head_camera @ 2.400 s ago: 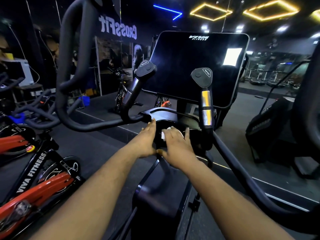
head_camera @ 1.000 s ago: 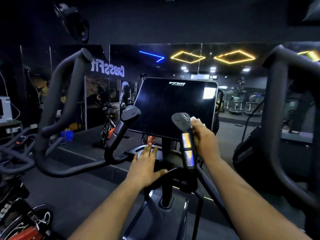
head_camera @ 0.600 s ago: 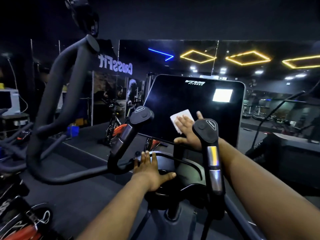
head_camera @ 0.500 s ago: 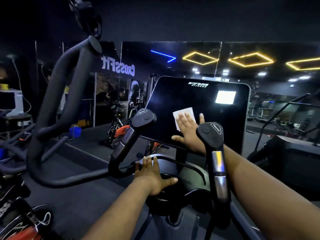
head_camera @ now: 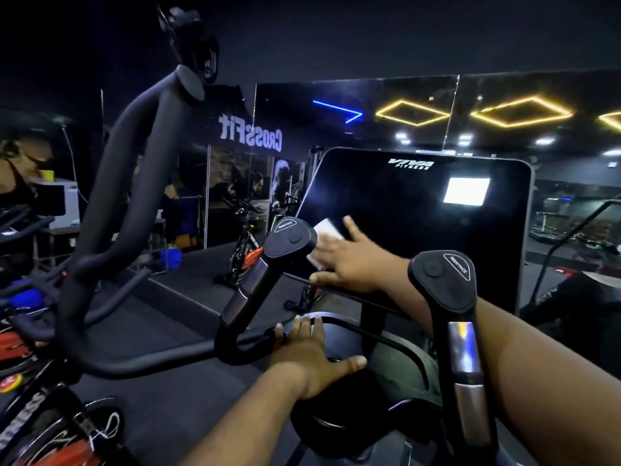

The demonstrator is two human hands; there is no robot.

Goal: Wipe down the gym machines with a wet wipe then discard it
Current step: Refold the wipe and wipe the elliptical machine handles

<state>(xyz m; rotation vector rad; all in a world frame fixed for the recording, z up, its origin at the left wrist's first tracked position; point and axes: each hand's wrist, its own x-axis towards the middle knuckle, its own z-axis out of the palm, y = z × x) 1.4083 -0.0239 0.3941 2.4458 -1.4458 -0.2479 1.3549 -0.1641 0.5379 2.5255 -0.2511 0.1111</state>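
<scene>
wet wipe (head_camera: 324,235): the right hand (head_camera: 349,260) is covering most of it, and it is blurring at its edges.
console screen (head_camera: 413,210): the right hand and the left grip (head_camera: 289,238) are hiding its lower left corner.
right forearm: the right grip (head_camera: 443,280) is crossing in front of it.
spin bike (head_camera: 50,428): the frame's bottom left corner is cutting it off.

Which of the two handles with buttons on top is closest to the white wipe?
The left resistance handle: the wet wipe under the right hand sits right beside its top. The right resistance handle stands farther off.
</scene>
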